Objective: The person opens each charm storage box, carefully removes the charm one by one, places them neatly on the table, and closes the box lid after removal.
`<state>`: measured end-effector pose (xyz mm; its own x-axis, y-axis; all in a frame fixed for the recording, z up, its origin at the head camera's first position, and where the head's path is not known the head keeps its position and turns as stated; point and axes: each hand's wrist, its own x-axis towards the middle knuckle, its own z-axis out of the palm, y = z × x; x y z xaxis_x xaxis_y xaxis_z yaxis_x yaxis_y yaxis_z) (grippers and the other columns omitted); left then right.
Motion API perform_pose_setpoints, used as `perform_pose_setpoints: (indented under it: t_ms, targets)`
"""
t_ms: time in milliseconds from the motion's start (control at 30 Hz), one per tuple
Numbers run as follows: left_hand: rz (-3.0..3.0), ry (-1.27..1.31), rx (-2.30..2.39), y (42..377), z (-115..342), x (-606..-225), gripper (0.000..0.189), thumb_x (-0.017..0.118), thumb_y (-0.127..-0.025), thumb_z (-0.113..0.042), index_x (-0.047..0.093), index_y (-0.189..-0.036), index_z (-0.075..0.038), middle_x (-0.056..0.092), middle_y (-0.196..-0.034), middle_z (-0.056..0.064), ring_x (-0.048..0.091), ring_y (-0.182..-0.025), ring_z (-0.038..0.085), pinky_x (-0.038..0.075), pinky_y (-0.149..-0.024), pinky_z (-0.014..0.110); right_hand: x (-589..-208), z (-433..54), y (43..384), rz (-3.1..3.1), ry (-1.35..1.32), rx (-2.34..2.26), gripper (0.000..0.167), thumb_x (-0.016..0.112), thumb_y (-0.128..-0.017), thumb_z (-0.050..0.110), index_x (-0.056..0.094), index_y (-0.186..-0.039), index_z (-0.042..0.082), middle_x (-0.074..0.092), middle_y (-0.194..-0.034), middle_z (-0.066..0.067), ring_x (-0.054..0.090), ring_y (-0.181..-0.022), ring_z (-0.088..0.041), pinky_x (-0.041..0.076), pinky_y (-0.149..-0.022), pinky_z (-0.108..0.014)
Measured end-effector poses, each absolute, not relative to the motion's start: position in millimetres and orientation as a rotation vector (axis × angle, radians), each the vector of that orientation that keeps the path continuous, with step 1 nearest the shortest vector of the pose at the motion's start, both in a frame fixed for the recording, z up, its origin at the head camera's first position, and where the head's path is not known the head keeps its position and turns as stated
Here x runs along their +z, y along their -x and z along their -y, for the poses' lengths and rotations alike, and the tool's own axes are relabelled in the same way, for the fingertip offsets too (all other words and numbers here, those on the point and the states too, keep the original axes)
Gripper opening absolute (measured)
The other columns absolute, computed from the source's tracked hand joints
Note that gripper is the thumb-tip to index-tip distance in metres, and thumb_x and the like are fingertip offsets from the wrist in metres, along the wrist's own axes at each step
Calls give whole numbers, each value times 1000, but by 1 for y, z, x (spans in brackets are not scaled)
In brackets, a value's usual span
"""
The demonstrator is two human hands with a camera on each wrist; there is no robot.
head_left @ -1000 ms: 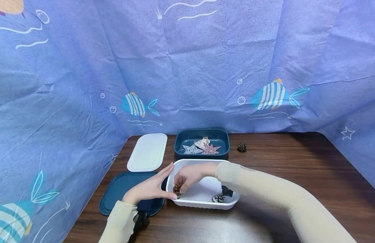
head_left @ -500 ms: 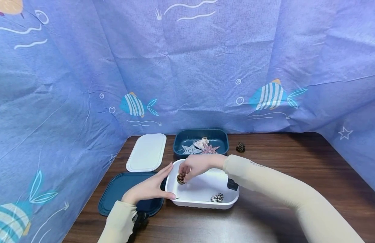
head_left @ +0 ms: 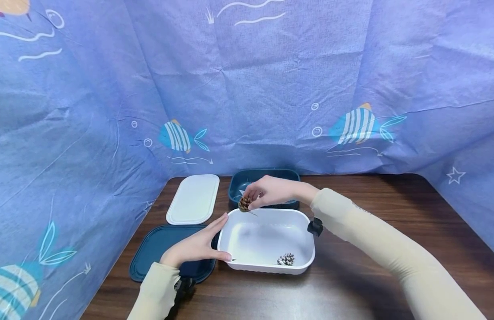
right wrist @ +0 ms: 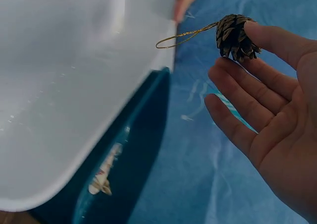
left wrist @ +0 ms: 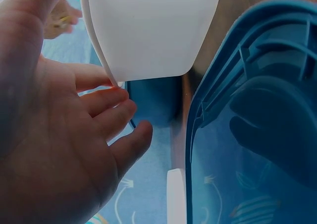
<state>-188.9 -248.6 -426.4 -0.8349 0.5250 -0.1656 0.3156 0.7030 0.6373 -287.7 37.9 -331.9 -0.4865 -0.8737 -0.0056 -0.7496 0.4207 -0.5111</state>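
Between thumb and fingertips, my right hand (head_left: 268, 191) pinches a brown pine cone (head_left: 244, 204) over the back rim of the white box. The right wrist view shows a gold cord loop (right wrist: 185, 35) trailing from this pine cone (right wrist: 235, 38). At the left end of the white box (head_left: 267, 235), my left hand (head_left: 196, 246) spreads along the rim, thumb at the front corner and fingers toward the back. Its fingertips touch the rim in the left wrist view. Another pine cone (head_left: 286, 259), white-tipped, lies inside the white box near its front right.
Behind the white box stands a dark blue box (head_left: 288, 175), its contents mostly hidden by my right hand; an ornament (right wrist: 103, 174) shows in it from the right wrist. On the left lie a white lid (head_left: 194, 200) and a dark blue lid (head_left: 158, 249).
My right hand has lifted the brown pine cone from the white box's left end and moved it back and up toward the dark blue box. The left hand stays at the rim.
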Motion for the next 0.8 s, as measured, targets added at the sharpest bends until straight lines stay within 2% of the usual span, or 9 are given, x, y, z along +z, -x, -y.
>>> perform_pose_setpoints:
  t_ms: [367,800]
  targets:
    - [-2578,-655,884,189,248,-427,111,79,-83,-53,11,-164,-18,6,-170,4,13,-153,25,27,-117,56,-309,-61,294,-2443,1322,-844,41,69,-97,32,64,-133,13,71,-117,4,66,-109,-11,54,-94,-36]
    - [-2584,-659,883,188,248,-428,111,79,-83,-54,11,-164,-19,6,-170,3,12,-154,25,27,-117,57,-304,-100,300,-2526,1162,-1003,46,71,-95,36,62,-135,16,67,-127,-1,62,-120,-21,49,-102,-43]
